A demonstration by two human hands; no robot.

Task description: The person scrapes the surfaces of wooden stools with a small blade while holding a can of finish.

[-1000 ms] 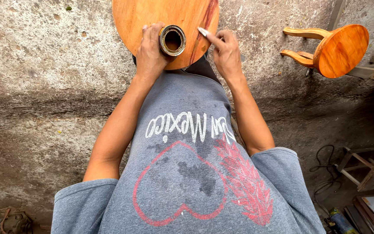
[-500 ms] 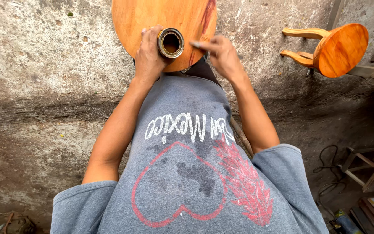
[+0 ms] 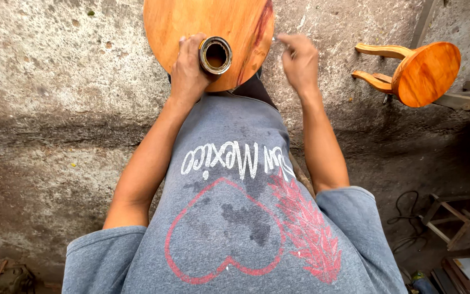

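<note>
A round, orange-varnished wooden seat top (image 3: 191, 27) lies in front of me at the top of the view. My left hand (image 3: 187, 71) grips a small open metal can (image 3: 215, 55) that rests on the seat's near edge. Just off the seat's right rim, my right hand (image 3: 300, 61) is blurred, with its fingers pinched on a thin pale object whose tip barely shows. What that object is cannot be made out. My grey printed shirt (image 3: 235, 218) fills the lower middle of the view.
A second varnished wooden stool (image 3: 425, 71) lies on its side at the upper right. The ground is rough concrete (image 3: 55, 109). A bare wooden frame (image 3: 458, 223) and a dark cable (image 3: 403, 212) sit at the lower right, and a rusty metal object (image 3: 6, 277) at the bottom left.
My right hand has pulled away from the seat's red-streaked edge, moving right and slightly off the rim. My left hand and the can have stayed in place.
</note>
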